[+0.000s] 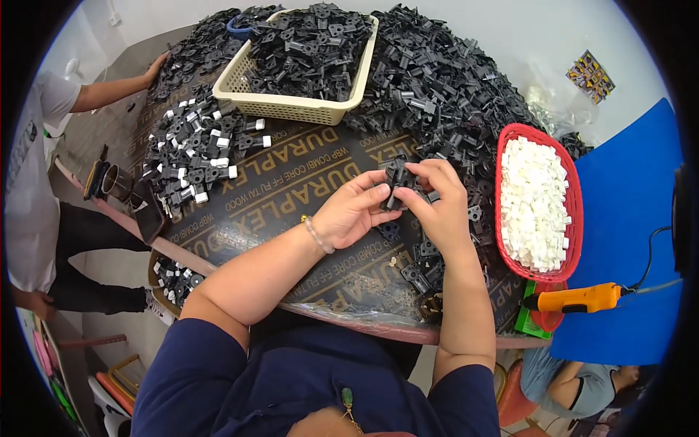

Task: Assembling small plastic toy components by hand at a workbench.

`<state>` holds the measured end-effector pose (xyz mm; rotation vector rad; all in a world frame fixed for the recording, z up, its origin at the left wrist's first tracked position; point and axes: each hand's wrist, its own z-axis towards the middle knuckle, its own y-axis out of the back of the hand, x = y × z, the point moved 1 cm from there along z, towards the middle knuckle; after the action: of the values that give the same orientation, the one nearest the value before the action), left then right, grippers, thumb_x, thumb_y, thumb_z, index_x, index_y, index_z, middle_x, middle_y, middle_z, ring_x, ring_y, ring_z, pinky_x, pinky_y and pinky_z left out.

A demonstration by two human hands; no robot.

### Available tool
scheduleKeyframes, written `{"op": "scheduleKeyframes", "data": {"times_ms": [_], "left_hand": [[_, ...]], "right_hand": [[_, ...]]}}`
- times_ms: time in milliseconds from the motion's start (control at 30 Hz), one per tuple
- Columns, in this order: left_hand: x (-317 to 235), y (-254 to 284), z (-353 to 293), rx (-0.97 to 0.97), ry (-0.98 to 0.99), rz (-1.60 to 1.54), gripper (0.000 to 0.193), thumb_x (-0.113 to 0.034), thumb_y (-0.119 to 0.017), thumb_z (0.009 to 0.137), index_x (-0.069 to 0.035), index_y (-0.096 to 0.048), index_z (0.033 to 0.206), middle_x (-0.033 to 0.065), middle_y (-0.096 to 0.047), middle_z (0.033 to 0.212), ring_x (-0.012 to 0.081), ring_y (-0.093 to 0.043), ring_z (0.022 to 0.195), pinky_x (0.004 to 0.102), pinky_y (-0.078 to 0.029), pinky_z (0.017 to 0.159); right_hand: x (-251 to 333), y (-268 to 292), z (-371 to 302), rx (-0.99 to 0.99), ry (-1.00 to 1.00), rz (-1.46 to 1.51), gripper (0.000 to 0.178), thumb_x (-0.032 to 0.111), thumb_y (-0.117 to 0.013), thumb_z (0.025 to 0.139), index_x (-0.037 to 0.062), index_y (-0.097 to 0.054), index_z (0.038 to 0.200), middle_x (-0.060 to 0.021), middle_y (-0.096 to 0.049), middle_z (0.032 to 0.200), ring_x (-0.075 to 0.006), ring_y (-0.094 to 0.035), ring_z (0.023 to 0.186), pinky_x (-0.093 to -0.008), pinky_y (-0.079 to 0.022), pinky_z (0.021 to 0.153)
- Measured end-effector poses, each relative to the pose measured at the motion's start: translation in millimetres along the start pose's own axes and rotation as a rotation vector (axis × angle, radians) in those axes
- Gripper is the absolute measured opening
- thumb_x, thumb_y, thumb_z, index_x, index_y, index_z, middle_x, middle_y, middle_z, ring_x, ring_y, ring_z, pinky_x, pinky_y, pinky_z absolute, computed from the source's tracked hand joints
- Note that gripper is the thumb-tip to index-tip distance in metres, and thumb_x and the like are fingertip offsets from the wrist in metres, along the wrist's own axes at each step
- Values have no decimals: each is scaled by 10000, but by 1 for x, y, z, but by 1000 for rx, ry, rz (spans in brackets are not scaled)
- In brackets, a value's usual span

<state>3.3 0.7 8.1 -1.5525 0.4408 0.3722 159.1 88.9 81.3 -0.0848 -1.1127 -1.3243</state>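
I see both hands up over the middle of the table [291, 182], holding one small black plastic part [397, 182] between them. My left hand [349, 215] pinches the part from the left side with thumb and fingers. My right hand [440, 204] grips it from the right and from above, with the fingertips curled over the top. So both hands are closed on the same part, and it sits just above the dark board.

The part looks hard and stiff, with sharp corners and little holes. I think it is very light, and it will not bend or break easily. It looks smooth, so it may slip if I hold it loosely. The flat outer sides seem the best place to pinch it.

A big pile of black parts [451, 80] like it covers the far side of the table. A cream basket [291, 108] with holes in its walls holds more of them. On the right, a red oval basket [575, 218] is full of small white blocks [535, 197]. On the left lie black parts with white blocks pushed in [193, 156]. An orange tool [575, 298] with a cord lies near the red basket. Another person's hand [156, 69] reaches in at the far left.
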Motion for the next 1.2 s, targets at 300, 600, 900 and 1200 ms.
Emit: {"op": "scheduleKeyframes", "data": {"times_ms": [300, 600, 900, 1200], "left_hand": [[-2, -3, -2, 35, -17, 22, 293, -152, -619, 1005, -90, -589, 1290, 32, -655, 1186, 155, -637, 1103, 389, -533, 993], [-4, -10, -1, -40, -187, 583, 246, -59, -618, 989, 7, -596, 1225, 75, -688, 1107, 143, -677, 984, 286, -554, 890], [-12, -10, -8, -85, -229, 863, 139, -54, -632, 971, 8, -610, 1094, 29, -682, 963, 86, -640, 839, 234, -526, 765], [-6, 0, -1, -149, -174, 355, 147, -61, -699, 913, -62, -632, 1044, 28, -679, 886, 117, -632, 849, 260, -483, 788]], "right_hand": [[-1, -5, 1, 3, 133, -151, 359, 109, -828, 758, 10, -697, 1077, -109, -665, 1042, -225, -649, 923, -331, -525, 798], [-14, 5, -2, 209, -479, 495, 272, 89, -741, 884, -31, -648, 1110, -27, -682, 977, -81, -617, 857, -230, -496, 786], [-15, 2, 0, 270, -495, 534, 124, 92, -742, 886, 27, -664, 958, 20, -678, 889, -42, -592, 798, -216, -483, 737], [-60, 137, -15, -366, -383, -922, 239, 183, -729, 882, -17, -665, 997, -196, -704, 937, -363, -676, 892, -428, -525, 800]]}}
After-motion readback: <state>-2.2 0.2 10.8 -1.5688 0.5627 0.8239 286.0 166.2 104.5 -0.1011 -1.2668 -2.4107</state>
